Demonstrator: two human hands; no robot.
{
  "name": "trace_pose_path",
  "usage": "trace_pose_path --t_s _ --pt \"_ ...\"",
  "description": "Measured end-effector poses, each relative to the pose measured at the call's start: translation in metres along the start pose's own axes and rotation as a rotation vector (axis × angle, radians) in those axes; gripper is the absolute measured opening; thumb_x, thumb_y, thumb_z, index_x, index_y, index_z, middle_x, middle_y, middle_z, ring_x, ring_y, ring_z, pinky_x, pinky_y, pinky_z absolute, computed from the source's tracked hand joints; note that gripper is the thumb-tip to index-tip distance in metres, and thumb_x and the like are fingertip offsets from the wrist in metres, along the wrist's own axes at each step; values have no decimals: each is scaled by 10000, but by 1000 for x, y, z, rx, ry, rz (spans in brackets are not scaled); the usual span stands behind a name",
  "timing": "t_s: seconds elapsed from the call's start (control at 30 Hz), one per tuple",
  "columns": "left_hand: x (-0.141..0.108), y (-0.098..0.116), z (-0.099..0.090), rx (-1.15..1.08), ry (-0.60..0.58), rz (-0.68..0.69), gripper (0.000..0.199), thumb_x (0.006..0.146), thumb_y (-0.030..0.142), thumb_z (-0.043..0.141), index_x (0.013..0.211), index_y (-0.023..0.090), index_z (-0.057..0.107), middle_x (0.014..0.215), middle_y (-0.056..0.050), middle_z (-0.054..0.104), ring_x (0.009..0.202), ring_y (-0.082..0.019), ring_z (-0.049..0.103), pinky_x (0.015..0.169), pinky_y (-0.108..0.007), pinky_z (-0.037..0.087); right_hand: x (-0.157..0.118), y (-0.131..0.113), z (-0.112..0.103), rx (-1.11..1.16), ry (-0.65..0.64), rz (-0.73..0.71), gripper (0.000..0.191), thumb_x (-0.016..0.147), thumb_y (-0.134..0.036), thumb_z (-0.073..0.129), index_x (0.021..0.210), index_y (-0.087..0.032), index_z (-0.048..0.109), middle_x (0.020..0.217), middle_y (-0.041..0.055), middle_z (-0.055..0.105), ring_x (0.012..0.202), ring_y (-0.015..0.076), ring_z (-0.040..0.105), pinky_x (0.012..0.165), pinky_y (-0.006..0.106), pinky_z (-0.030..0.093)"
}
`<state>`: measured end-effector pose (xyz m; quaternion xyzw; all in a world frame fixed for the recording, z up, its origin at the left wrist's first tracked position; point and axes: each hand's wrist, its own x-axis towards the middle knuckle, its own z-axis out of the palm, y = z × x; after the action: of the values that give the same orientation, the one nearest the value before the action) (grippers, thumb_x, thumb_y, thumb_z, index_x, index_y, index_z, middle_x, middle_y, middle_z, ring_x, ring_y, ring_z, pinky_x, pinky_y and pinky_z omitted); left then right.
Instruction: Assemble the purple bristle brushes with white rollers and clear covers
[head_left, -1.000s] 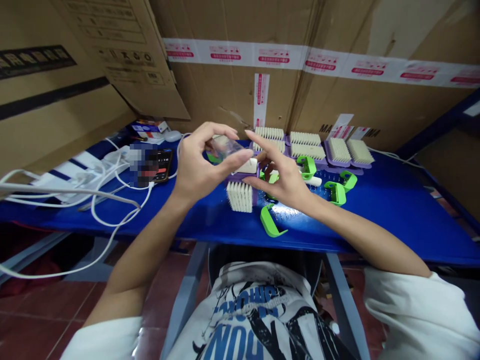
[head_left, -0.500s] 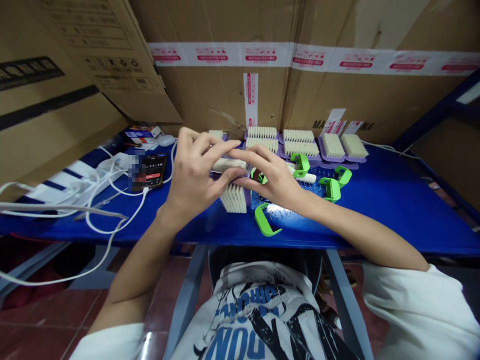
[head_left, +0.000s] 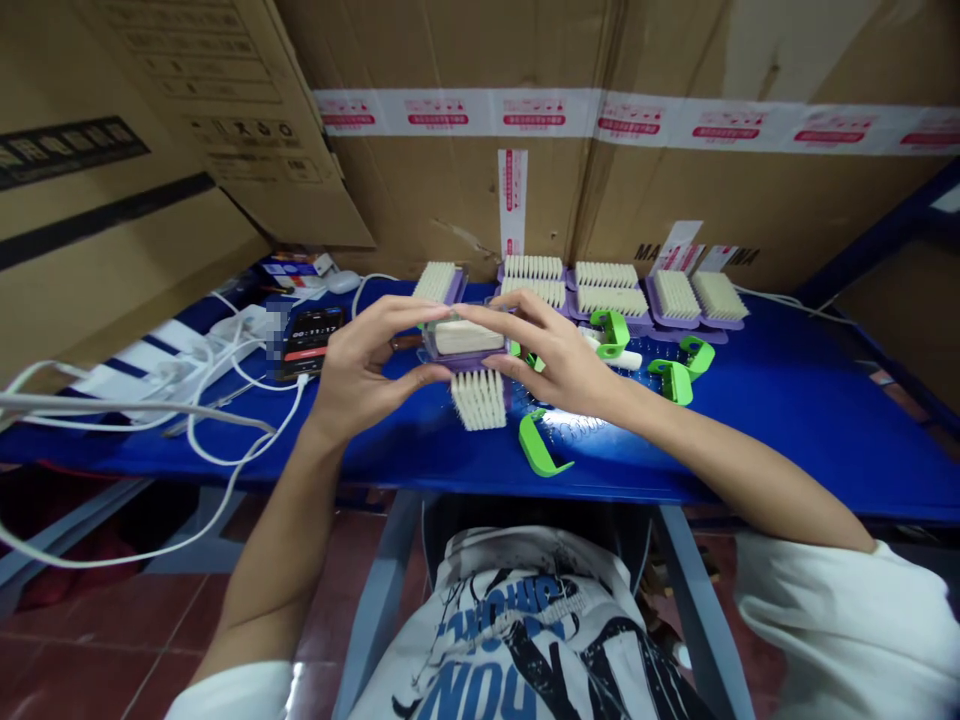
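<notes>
Between my two hands, above the table, is a brush [head_left: 469, 338] with a purple base, pale bristles and what looks like a clear cover. My left hand [head_left: 367, 360] grips its left end with thumb and fingers. On the opposite end, the fingers and thumb of my right hand [head_left: 559, 355] are closed. Just below it lies another pale-bristled brush [head_left: 480, 400], partly hidden by the held one. Bent green plastic pieces [head_left: 538, 445] lie to the right, near small metal springs [head_left: 581, 425]. More green pieces [head_left: 610, 335] and a white rod [head_left: 622, 358] sit behind my right wrist.
Several purple brushes [head_left: 611, 300] stand bristles-up along the cardboard wall [head_left: 420, 190]. One more brush [head_left: 437, 282] stands behind my left fingers. On the left are a phone [head_left: 311, 340], white cables [head_left: 244, 455] and a power strip [head_left: 180, 365]. The blue table [head_left: 795, 420] extends right.
My left hand has tilted and opened out leftward, so more of the held brush shows between my hands. The view has shifted slightly. The green pieces stay where they were.
</notes>
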<state>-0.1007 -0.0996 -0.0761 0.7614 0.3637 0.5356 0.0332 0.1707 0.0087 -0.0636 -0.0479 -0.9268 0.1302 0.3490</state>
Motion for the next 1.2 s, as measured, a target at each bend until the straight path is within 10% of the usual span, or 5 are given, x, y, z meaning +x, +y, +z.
trace_pose_path --t_s 0.37,0.73,0.93,1.07,1.2 --pt "-35 -23 11 -49 -109 -71 925 987 553 952 1767 466 464 1596 -117 721 1117 -251 870 942 -378 782 0 1 -2 91 6 -75 527 1238 -414 530 1746 -278 531 1444 134 717 1333 288 699 1192 538 624" --pt "-28 -15 11 -55 -102 -224 786 951 633 952 1622 416 606 1535 -88 773 1158 -288 867 991 -419 772 5 2 -6 145 -5 -74 523 1192 -396 625 1704 -295 587 1681 126 660 1612 305 613 1372 603 511" --pt "-33 -20 13 -97 -51 -182 770 958 622 958 1619 421 618 1599 -95 738 1120 -247 872 951 -355 769 -2 8 -4 113 -74 -67 776 1170 -660 613 1831 -311 408 1810 192 468 1733 380 452 1343 653 527" --pt "-3 -29 -12 -129 54 -185 1014 786 653 1084 1643 438 587 1623 -80 717 1184 -298 857 864 -349 768 3 -5 -7 38 -116 -2 1173 973 -811 819 1897 -425 208 1986 153 80 1780 524 331 1222 706 627" --pt "63 -59 -38 -95 136 -133 1098 806 828 995 1681 375 510 1766 -25 604 1567 -359 647 1181 -457 690 41 -9 -17 -123 -110 23 1260 849 -478 1060 1867 -480 318 2013 69 -22 1747 549 399 1292 729 583"
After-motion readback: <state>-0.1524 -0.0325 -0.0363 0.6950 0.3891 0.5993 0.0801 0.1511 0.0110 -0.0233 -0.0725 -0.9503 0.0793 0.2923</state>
